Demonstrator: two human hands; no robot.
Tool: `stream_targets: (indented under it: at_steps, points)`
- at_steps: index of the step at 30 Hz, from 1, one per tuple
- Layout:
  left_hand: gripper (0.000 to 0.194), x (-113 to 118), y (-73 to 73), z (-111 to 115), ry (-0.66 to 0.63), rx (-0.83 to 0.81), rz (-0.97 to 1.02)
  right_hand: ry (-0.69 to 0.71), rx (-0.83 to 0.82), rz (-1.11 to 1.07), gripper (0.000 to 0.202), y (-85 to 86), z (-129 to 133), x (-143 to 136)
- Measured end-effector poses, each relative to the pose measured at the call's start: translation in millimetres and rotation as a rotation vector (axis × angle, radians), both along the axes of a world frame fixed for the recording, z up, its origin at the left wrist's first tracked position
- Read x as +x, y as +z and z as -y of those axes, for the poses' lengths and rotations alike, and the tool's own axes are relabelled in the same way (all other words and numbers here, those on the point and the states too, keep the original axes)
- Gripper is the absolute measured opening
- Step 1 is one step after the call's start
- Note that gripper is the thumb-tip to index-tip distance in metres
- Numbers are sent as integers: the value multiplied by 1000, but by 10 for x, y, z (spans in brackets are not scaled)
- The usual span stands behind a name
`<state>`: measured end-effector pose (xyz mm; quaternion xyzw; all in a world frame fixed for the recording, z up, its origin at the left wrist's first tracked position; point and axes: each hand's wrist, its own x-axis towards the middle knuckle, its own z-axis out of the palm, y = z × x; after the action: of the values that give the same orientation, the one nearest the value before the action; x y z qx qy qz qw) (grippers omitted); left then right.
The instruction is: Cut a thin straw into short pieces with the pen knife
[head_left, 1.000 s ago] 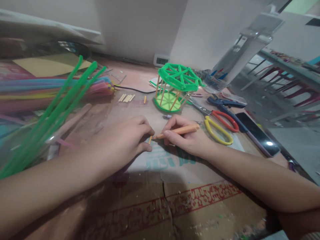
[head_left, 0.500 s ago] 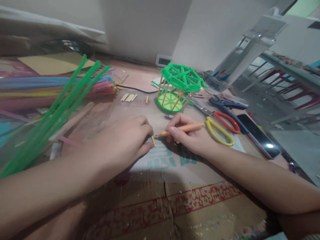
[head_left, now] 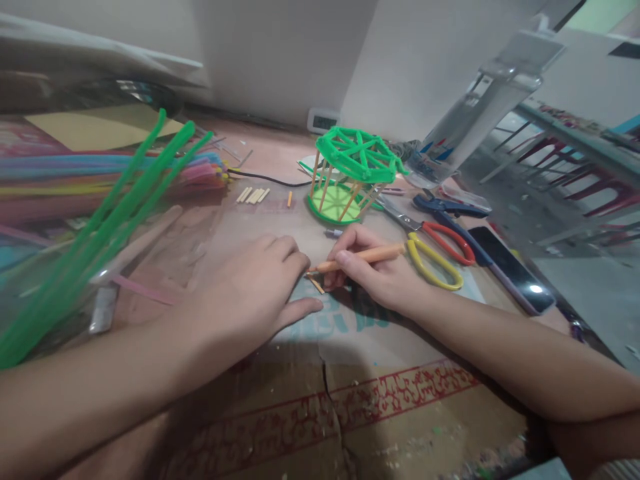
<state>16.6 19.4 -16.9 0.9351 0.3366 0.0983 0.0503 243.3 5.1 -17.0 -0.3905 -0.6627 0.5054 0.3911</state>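
An orange marker (head_left: pixel 375 255) is gripped in my right hand (head_left: pixel 373 267), its tip pointing left at a small orange-coloured stick (head_left: pixel 316 285). That stick lies slanted on the translucent sheet (head_left: pixel 280 223), between my two hands. My left hand (head_left: pixel 255 280) rests beside it, thumb stretched out apart from the curled index finger; the index fingertip is close to the stick's upper end, and I cannot tell if they touch. Behind stands a green pipe-cleaner frame (head_left: pixel 357 155) with thin wooden posts. Several pale short sticks (head_left: pixel 253 195) and one orange stick (head_left: pixel 289 199) lie beyond my left hand.
On the right are scissors (head_left: pixel 435 263) with red and yellow handles, blue-handled pliers (head_left: pixel 453 207), a phone (head_left: pixel 510 267) and a clear bottle (head_left: pixel 465 113). Pipe cleaners (head_left: pixel 115 173) fill the left side. A small white digital clock (head_left: pixel 324 121) stands by the wall.
The small stick has turned to a flatter slant and shifted slightly right. My left thumb has stretched out away from it. The marker tip stays near its upper end.
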Motion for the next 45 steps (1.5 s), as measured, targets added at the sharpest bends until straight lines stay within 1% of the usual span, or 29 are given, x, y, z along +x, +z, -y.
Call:
stream_targets:
  at_steps: [4, 7, 11, 15, 19, 22, 26, 28, 33, 40, 45]
  points:
    - [36, 9, -48, 8, 3, 67, 14, 41, 48, 10, 30, -16, -3, 14]
    - [37, 4, -65, 23, -17, 112, 39, 55, 34, 18, 30, -27, 6, 27]
    - [31, 1, -74, 38, -39, 148, 46, 53, 26, 37, 32, -19, 15, 41]
    - [39, 11, -72, 56, -37, 149, 42, 84, 36, 57, 30, 2, 13, 46]
    - [34, 25, -62, 59, -39, 181, 40, 117, 97, 75, 27, 6, 14, 42]
    - [31, 24, -56, 10, -50, 156, 31, 67, 75, 74, 28, 0, 17, 32]
    - [28, 8, -54, -85, -12, 28, 75, -99, 62, 63, 26, 3, 5, 19]
    - [27, -1, -54, -104, 9, -22, 84, -142, 54, 99, 25, 11, -4, 13]
    - [28, -28, -53, -67, 16, 22, -26, -95, 78, 254, 22, 38, -5, -10]
    - [27, -29, -73, -79, 33, 47, -6, -86, 52, 288, 21, 62, -8, -43]
    - [22, -46, -75, -98, 16, 31, -10, -79, 34, 297, 20, 63, -15, -43]
